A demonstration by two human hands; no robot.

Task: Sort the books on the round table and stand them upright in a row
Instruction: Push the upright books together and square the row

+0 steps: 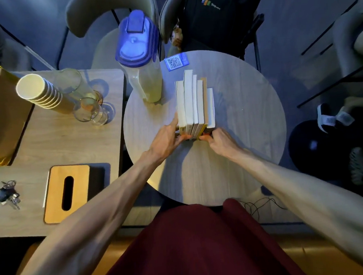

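**Books upright, hands at the near end**

While both hands press in from either side, the books (194, 102) stand upright in a tight row near the middle of the round table (250, 115). The left hand (167, 136) lies against the leftmost book, fingers curled onto the near spines; the right hand (216, 138) pinches the row's right near corner. A blue-lidded pitcher (139, 60) stands just left of the row.

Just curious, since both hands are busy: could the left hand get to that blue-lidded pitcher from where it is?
Probably yes. The pitcher stands beyond the left hand, with bare round table between, though the hand would have to leave the books.
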